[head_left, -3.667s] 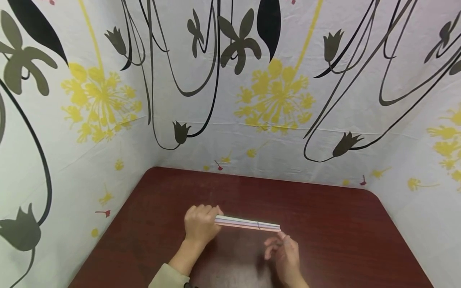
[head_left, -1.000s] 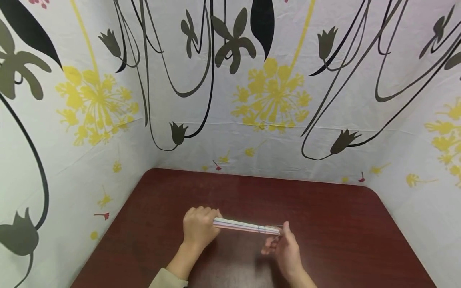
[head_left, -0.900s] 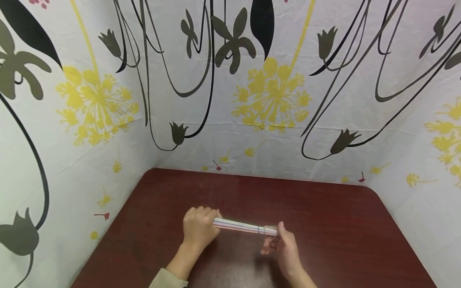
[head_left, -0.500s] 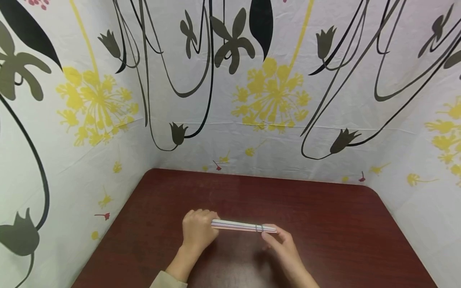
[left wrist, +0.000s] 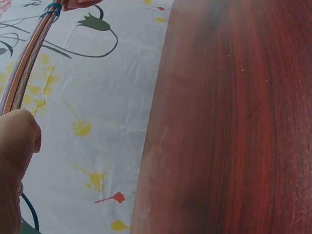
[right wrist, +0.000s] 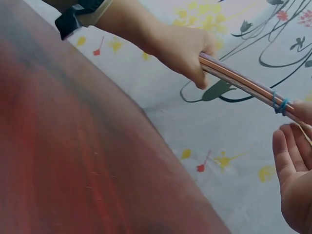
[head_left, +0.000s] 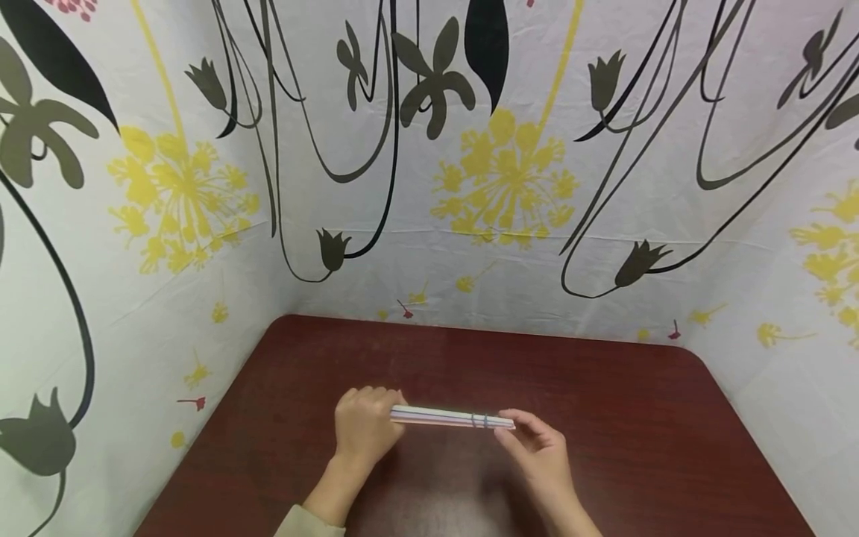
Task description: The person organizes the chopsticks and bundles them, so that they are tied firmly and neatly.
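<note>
A bundle of thin, straight pastel sticks (head_left: 432, 416) in white, lilac and pink is held level above the table. My left hand (head_left: 367, 424) grips its left end in a fist, with the stick ends hidden in the palm. Blue rubber band loops (right wrist: 280, 103) circle the bundle near its right end, as two separate windings in the head view. The thumb and forefinger of my right hand (head_left: 542, 451) pinch the right tip, just beyond the loops. A thin pale strand (right wrist: 305, 134) shows by the right fingers in the right wrist view.
The dark red wooden table (head_left: 637, 432) has rounded far corners. White cloth (head_left: 523, 291) printed with flowers hangs around its back and sides. A light sleeve (head_left: 309, 520) covers the left forearm, and a dark wristband (right wrist: 68, 22) shows there in the right wrist view.
Earlier only one band loop showed; then the right hand stretched a strand past the tip. Now two loops sit round the sticks, and the right fingers are at the end. The bundle shifted slightly left.
</note>
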The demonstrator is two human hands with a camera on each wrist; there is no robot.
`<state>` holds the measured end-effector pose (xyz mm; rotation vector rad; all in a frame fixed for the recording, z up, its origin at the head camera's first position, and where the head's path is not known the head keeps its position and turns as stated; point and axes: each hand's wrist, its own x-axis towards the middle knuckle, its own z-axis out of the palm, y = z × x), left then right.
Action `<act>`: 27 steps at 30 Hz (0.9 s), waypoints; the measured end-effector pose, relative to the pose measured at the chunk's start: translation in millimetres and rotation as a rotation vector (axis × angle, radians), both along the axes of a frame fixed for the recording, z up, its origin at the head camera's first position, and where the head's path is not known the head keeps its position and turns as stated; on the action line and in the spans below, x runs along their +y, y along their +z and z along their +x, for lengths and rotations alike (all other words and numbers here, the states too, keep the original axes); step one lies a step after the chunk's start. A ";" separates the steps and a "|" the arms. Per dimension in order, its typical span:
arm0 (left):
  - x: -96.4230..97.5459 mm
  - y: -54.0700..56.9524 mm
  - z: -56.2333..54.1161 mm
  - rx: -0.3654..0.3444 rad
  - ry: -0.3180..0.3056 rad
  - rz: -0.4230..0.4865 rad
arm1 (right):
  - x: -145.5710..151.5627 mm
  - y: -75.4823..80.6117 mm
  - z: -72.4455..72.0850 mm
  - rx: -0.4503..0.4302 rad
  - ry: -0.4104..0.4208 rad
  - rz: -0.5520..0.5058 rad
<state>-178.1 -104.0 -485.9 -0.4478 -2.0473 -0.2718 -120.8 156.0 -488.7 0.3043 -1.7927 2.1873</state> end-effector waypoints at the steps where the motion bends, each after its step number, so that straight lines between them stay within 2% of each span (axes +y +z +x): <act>1: 1.0 0.9 0.4 0.003 -0.003 0.001 | 1.5 1.7 -1.1 0.036 0.012 0.033; 3: 4.1 2.5 1.4 0.011 -0.013 0.000 | 4.2 4.9 -3.1 0.090 0.043 0.104; 6: 11.0 4.4 2.8 0.029 -0.037 -0.016 | 6.1 9.5 -5.4 0.123 0.078 0.245; 10: 18.1 5.7 4.3 0.035 -0.056 -0.047 | 5.8 12.7 -6.3 0.162 0.058 0.386; 14: 16.5 5.2 5.7 0.020 -0.035 -0.048 | 8.1 10.5 -6.8 0.265 0.070 0.369; 18: 12.3 4.0 5.1 0.006 -0.018 -0.046 | 12.5 8.5 -10.7 0.454 0.057 0.385; 21: 14.0 3.7 4.8 0.011 -0.022 -0.070 | 11.0 11.8 -15.4 0.631 -0.019 0.565; 24: 19.2 4.2 6.5 0.022 -0.037 -0.103 | 4.3 17.7 -16.3 0.752 -0.078 0.778; 27: 23.0 4.8 8.2 0.024 -0.045 -0.117 | -1.6 23.2 -13.5 0.756 -0.058 0.864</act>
